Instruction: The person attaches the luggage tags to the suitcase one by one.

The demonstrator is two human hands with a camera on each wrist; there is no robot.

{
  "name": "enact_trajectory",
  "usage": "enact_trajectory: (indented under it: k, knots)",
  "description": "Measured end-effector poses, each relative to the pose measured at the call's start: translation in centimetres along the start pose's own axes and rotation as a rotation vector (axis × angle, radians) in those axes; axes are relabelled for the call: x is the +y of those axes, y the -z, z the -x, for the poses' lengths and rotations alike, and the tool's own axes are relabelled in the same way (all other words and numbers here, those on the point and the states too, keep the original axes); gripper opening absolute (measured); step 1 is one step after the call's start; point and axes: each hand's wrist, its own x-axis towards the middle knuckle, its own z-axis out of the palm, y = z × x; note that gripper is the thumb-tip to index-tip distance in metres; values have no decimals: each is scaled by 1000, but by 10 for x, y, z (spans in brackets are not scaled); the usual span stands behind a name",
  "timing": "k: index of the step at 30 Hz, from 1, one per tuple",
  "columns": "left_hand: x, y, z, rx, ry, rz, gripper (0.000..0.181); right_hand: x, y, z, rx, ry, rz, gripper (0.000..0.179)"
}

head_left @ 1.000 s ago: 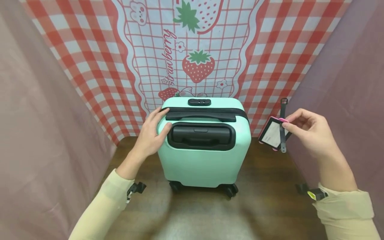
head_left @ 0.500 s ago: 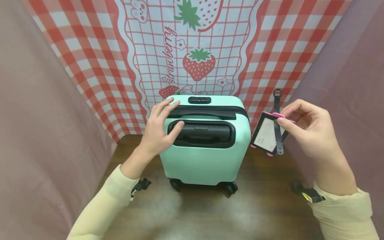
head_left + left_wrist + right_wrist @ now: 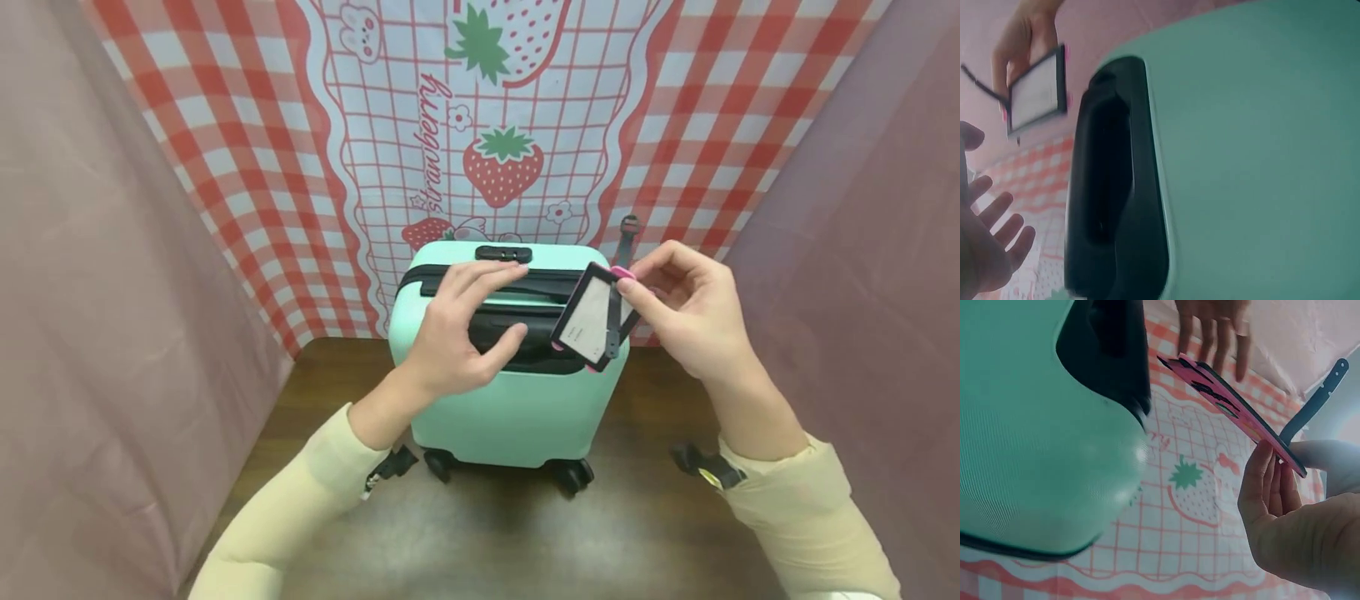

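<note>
Luggage tag [image 3: 592, 317] partly masking suitcase handle [image 3: 517, 333]

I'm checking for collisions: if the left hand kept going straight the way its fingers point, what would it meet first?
Probably the luggage tag held by the right hand: the left hand points right across the suitcase top. Depth is unclear.

A: State the support surface.
B: A dark brown wooden tabletop [image 3: 660, 517], bordered at the rear by a strawberry-print checked cloth [image 3: 480, 125] and at both sides by pink curtains [image 3: 97, 317].
A: State the items resting directly on it.
B: One mint-green suitcase [image 3: 517, 408], upright on its black caster wheels [image 3: 573, 477], positioned toward the rear edge.
</note>
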Motion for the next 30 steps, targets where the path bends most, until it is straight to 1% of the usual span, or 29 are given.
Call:
enact_trajectory:
  k: [3,6,9,11,13,17,20,22,25,27,30]
  knots:
    - [7,-8,-3,-20,-24,15,54,3,-8,-2,17,11,-19,7]
    - [13,-15,-8,-27,-53,-1,58,6,-14,-3,29,16,-39,5]
    - [20,-23,-13,-14,-79,-26,61,7,-17,-2,28,21,-14,5]
    - [23,-28,-16,5,-89,-30,57,7,-18,-1,25,21,-7,5]
    - [26,-32,-18,25,-87,-21,50,7,-20,1,20,24,-8,7]
    - [30,-36,-20,61,-74,21,35,7,-24,2,5,34,-58,6]
    - [32,-37,-22,75,-79,46,34,7,-27,3,-6,52,-79,8]
    - [34,-38,-24,85,-90,44,33,7,-28,4,-15,73,-91,8]
    - [35,-38,-27,105,-88,24,25,8,-30,6,-22,102,-88,8]
    - [35,-37,-28,125,-71,19,20,8,-31,7,-22,115,-84,8]
    - [34,-36,-30,156,-29,49,17,10,-32,6,-12,117,-53,8]
